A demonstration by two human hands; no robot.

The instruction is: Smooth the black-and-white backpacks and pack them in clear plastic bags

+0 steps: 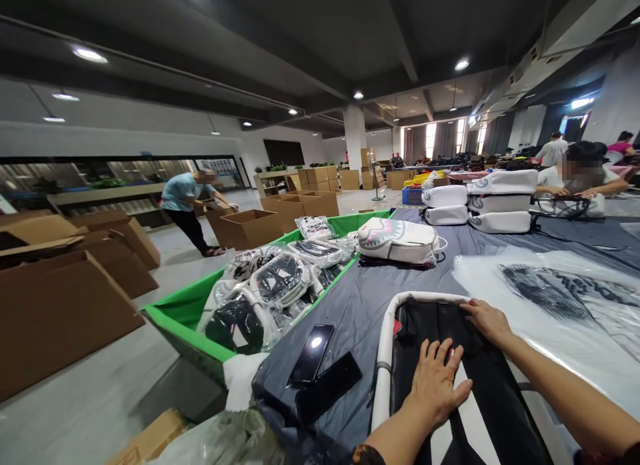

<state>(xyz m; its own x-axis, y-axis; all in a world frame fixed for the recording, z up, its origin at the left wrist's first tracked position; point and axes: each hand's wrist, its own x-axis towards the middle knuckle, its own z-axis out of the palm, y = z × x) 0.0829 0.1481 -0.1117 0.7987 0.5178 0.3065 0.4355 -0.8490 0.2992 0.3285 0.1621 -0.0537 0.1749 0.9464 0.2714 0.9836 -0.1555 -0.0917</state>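
Observation:
A black and white backpack [415, 341] lies on the dark cloth-covered table right in front of me, black panel up and white piping around it. My left hand [436, 385] rests on the panel with its fingers spread, over a white printed shape. At the backpack's upper right corner, my right hand [489, 323] touches the rim with fingers stretched out. Left of the backpack are two dark phones, one reflecting a light [313, 353] and a plain black one [329, 387]. Clear plastic bags [480, 268] are spread to the right.
A green-edged bin [187, 308] full of plastic-wrapped backpacks stands against the table's left side. Further along the table are a white backpack [397, 235] and stacked white backpacks [503, 201]. One person works at the far right; another bends over cardboard boxes [250, 228].

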